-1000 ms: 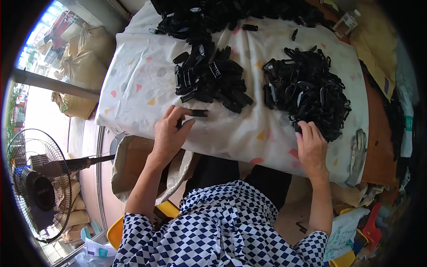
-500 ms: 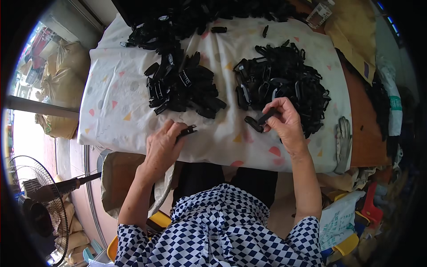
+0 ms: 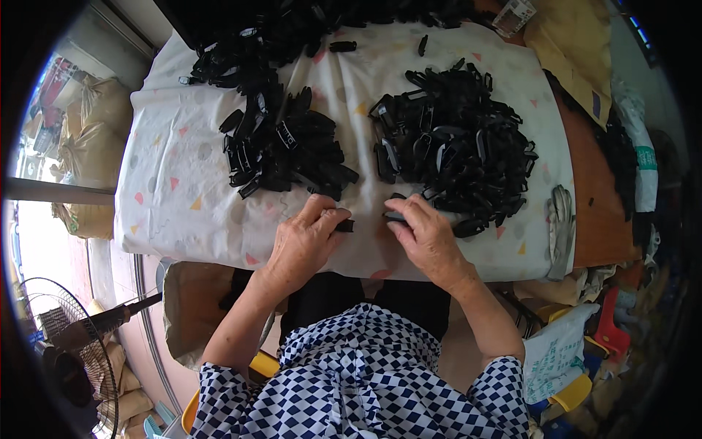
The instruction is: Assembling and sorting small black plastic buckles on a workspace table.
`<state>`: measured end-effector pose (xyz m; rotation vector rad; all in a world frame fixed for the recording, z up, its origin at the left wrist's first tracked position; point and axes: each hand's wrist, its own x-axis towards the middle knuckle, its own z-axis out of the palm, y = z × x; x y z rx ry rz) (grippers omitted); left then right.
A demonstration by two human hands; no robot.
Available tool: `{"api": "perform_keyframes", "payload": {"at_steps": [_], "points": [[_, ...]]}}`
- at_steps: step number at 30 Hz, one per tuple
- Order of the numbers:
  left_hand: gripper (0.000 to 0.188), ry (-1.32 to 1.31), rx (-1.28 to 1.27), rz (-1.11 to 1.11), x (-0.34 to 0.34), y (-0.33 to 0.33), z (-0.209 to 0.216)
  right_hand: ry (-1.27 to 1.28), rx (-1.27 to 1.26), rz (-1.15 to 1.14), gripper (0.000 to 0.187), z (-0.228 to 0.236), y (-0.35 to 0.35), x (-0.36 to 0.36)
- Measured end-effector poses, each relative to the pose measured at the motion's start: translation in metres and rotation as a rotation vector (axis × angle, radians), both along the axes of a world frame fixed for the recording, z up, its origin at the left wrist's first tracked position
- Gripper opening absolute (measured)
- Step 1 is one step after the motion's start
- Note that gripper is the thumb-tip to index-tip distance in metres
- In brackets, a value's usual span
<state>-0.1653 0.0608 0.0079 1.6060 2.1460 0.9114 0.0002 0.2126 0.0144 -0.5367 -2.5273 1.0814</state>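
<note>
Left hand [image 3: 307,238], angled inward with fingers curled nearly closed, is pinching a slim black plastic piece [image 3: 345,226] over the near edge of the wrinkled, shape-printed tablecloth [image 3: 164,157]. Right hand [image 3: 426,235], mirroring it, is gripping another narrow black piece [image 3: 394,216]. Glossy, elongated parts are lying in a left heap [image 3: 289,146] and right heap [image 3: 457,139] on the tablecloth.

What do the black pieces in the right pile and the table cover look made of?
Black pieces in the right pile: probably moulded plastic; dark, some with glossy highlights; coated metal not ruled out.
Table cover: thin sheet, mostly matte, with soft wrinkles and printed shapes; fabric or plastic film, can't tell.
</note>
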Motion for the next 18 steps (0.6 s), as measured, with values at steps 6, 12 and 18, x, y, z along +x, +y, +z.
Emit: {"api": "perform_keyframes", "payload": {"at_steps": [6, 12, 18], "points": [[0.029, -0.265, 0.077, 0.083, 0.002, -0.003, 0.000, 0.100, -1.037, -0.127, 0.014, -0.001, 0.002, -0.002], [0.034, -0.328, 0.110, 0.076, 0.010, -0.008, -0.004, 0.174, -1.460, -0.120, 0.015, -0.005, -0.014, -0.008], [0.030, -0.322, 0.151, 0.046, 0.015, -0.012, -0.003, 0.148, -1.491, -0.085, 0.014, -0.008, -0.025, -0.010]]}}
